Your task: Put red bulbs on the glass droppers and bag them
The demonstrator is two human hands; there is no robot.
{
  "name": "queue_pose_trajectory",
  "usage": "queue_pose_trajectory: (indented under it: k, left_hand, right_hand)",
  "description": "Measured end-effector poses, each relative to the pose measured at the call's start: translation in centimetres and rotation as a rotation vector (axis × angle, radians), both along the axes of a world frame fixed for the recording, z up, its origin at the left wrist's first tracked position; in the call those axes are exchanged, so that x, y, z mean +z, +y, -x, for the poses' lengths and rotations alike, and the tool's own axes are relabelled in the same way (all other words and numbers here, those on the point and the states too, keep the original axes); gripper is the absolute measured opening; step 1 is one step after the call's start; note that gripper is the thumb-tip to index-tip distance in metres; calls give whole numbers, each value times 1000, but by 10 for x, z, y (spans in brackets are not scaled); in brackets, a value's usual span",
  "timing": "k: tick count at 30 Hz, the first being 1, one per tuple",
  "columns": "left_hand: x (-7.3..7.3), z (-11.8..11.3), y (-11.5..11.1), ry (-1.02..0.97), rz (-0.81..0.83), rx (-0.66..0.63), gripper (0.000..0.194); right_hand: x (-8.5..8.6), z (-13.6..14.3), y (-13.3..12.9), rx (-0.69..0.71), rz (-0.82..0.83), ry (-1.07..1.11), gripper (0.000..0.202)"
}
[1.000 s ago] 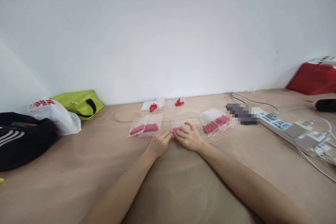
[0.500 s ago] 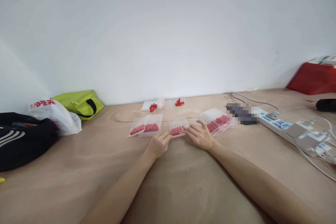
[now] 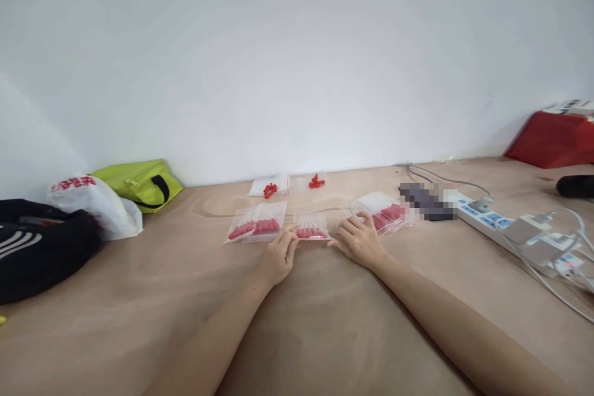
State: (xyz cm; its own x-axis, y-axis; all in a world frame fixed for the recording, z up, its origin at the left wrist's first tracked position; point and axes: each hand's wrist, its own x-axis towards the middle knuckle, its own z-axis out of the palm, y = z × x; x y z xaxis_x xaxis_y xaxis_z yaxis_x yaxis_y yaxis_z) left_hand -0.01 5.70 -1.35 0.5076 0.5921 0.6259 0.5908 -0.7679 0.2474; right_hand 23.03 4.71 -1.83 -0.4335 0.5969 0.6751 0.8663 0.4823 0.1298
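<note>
In the middle of the table lies a small clear plastic bag [image 3: 312,223] with several short red rod-shaped pieces in a row along its near edge. My left hand [image 3: 278,255] pinches its left corner between thumb and fingers. At the right corner, my right hand [image 3: 361,241] has thumb and fingertips closed on the bag's edge. Left of it are overlapping clear bags [image 3: 260,224] holding similar red pieces. A fanned stack of filled bags [image 3: 385,213] lies just beyond my right hand, which partly covers it.
Farther back lie loose red pieces [image 3: 270,190] and more red pieces [image 3: 317,181] on clear bags. On the right are a blurred-out dark object [image 3: 427,201], a power strip [image 3: 482,216] with cables and a red bag [image 3: 552,139]. A green bag [image 3: 139,182], white plastic bag [image 3: 99,207] and black bag [image 3: 44,250] stand left.
The middle bag has shifted slightly left and its near edge now looks straighter. My left hand has turned and grips its corner higher up; my right hand has moved a little right.
</note>
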Motion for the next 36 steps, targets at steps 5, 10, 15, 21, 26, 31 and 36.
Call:
queue_pose_trajectory:
  k: [5,10,15,21,26,31,36]
  left_hand:
    - [3,1,3,-226,227,-19,6]
    - [16,18,16,-249,33,81,17]
    - [20,44,24,-185,-102,277,14]
    - [13,56,21,-8,-216,518,10]
    - [10,34,10,42,-361,378,10]
    - [-1,-6,0,109,-99,-29,21]
    - [-5,-29,2,93,20,-82,21]
  right_hand:
    - [-5,-13,-2,-338,61,90,32]
    - [-16,-14,2,-409,143,97,30]
    - [-12,9,0,-386,259,150,29]
    - [-11,60,1,-231,359,282,30]
    - [-11,70,9,-3,299,522,29]
    - [-2,15,6,119,273,523,26]
    - [-3,-19,-5,206,448,508,43]
